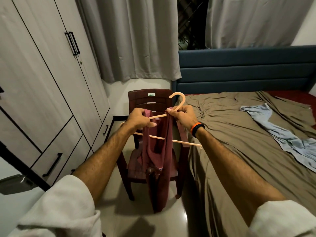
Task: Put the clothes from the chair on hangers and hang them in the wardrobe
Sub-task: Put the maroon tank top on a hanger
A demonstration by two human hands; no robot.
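Grey curtains (136,40) hang behind a blue headboard (248,69); the bed's brown sheet (230,134) lies right of it, pale glossy floor tiles (119,211) left.

Dim, warm indoor light here, coming from above and behind the camera. Soft shadows pool on the glossy floor (150,218) at the bottom centre, which throws back a pale sheen. The window gap (191,23) at the top is black. Strong wide-angle bending at the left edge, where the wardrobe (42,82) leans. Sleeves at the bottom corners are soft and slightly blurred.
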